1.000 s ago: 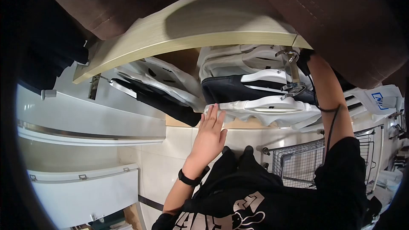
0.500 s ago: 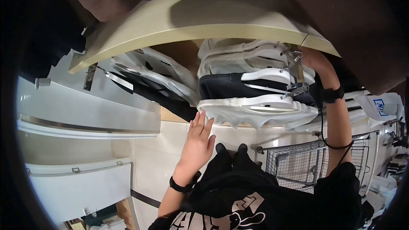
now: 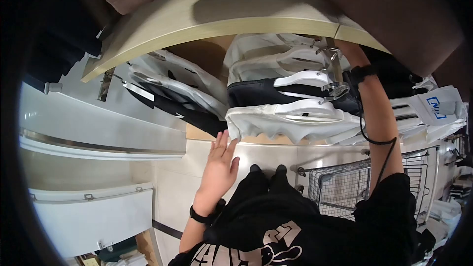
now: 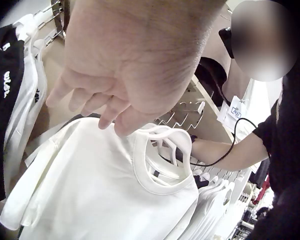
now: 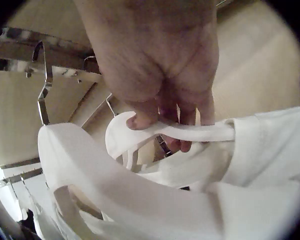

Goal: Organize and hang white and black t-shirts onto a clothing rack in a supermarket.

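In the right wrist view, my right hand [image 5: 162, 75] pinches a white hanger [image 5: 200, 132], its thumb in front and its fingers behind the bar. From the head view, that hand [image 3: 351, 53] is partly hidden behind the metal rail [image 3: 333, 66]. My left hand [image 3: 219, 165], fingers extended, is by the sleeve end of the front white shirt [image 3: 266, 120]; whether it touches cannot be told. The left wrist view shows this hand [image 4: 130, 60] above the white shirt [image 4: 100, 175]. A black garment [image 3: 251, 93] hangs behind the front shirt.
A pale shelf edge [image 3: 221, 27] curves above the clothes. Black and white garments [image 3: 192, 88] hang to the left. White drawers [image 3: 93, 216] stand at the lower left, and a wire cart [image 3: 345, 184] at the lower right. Brown fabric [image 3: 394, 19] overhangs the upper right.
My right hand has moved left and deeper behind the rail. My left hand has shifted left and down from the front shirt's edge, and the view has shifted slightly.
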`<state>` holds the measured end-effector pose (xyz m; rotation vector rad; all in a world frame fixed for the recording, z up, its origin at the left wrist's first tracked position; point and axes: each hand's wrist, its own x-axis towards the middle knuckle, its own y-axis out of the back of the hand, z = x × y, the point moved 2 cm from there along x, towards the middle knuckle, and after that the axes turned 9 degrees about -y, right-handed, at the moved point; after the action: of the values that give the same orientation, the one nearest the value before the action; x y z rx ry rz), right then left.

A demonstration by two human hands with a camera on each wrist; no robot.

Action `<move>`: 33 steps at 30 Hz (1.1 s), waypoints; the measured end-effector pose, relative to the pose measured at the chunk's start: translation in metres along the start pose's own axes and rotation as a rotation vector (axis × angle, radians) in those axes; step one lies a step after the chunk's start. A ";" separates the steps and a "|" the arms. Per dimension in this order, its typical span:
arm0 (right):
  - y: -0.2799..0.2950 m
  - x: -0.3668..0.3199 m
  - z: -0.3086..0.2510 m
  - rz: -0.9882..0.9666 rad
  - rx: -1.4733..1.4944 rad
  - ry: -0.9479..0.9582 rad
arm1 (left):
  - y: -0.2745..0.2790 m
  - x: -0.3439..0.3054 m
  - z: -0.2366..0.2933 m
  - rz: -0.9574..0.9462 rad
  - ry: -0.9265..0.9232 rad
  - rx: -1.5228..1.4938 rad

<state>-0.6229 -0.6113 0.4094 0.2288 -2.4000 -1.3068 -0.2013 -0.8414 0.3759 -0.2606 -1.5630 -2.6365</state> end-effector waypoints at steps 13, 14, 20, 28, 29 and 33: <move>0.052 -0.099 -0.054 -0.092 0.197 0.058 | -0.014 -0.009 -0.006 -0.027 -0.027 0.017; 0.040 -0.094 -0.041 -0.194 0.186 0.014 | -0.015 -0.010 -0.006 -0.031 -0.028 0.016; -0.011 -0.064 -0.010 -0.295 0.017 -0.159 | -0.014 -0.006 -0.005 -0.044 -0.028 0.036; -0.027 -0.038 0.017 -0.163 0.131 -0.020 | -0.011 -0.014 -0.011 -0.059 0.016 0.035; -0.026 -0.042 0.016 -0.157 0.137 -0.018 | -0.010 -0.013 -0.011 -0.055 0.015 0.036; 0.024 -0.095 -0.023 0.076 0.069 -0.067 | -0.010 -0.011 -0.011 -0.048 0.001 0.015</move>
<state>-0.5256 -0.5849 0.4152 0.1138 -2.4871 -1.2176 -0.1936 -0.8465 0.3601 -0.2236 -1.6085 -2.6587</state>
